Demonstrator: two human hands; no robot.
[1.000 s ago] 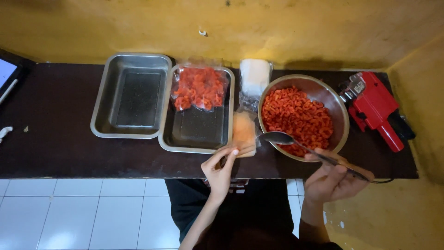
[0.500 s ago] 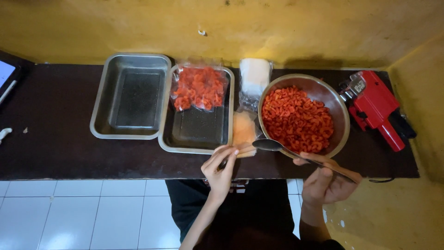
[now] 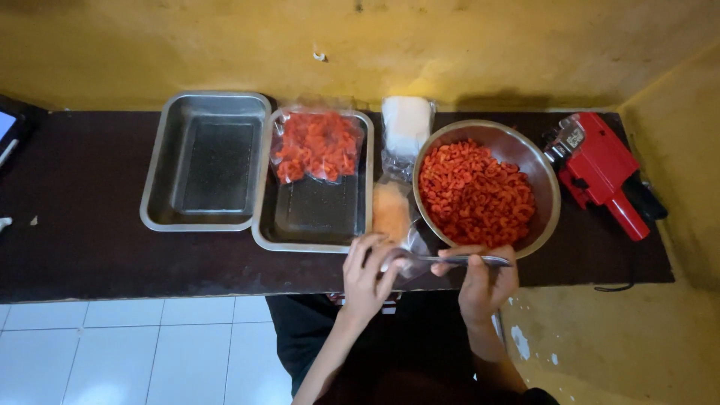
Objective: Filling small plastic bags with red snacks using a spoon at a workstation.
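While both hands work at the near edge, the dark table (image 3: 90,240) spans the scene from left to right against a yellow wall (image 3: 465,45). On its left half sits an empty steel tray (image 3: 206,161); just beside it to the right is a second steel tray (image 3: 315,214), with a filled clear bag of red snack pieces (image 3: 315,146) lying at its far end. Right of centre stands a round steel bowl (image 3: 544,187) heaped with the same red pieces. A red hand-held labelling tool (image 3: 604,172) lies at the far right. A stack of empty clear bags (image 3: 406,124) rests between the second tray and the bowl, at the far side.

Nearer, a small clear bag (image 3: 394,214) holding pale orange contents lies between the tray and bowl. The left hand (image 3: 367,274) pinches the near, open end of this bag. The right hand (image 3: 484,281), just beside the left but apart from it, is closed around a metal spoon (image 3: 450,261), held level, its tip toward the bag's mouth.
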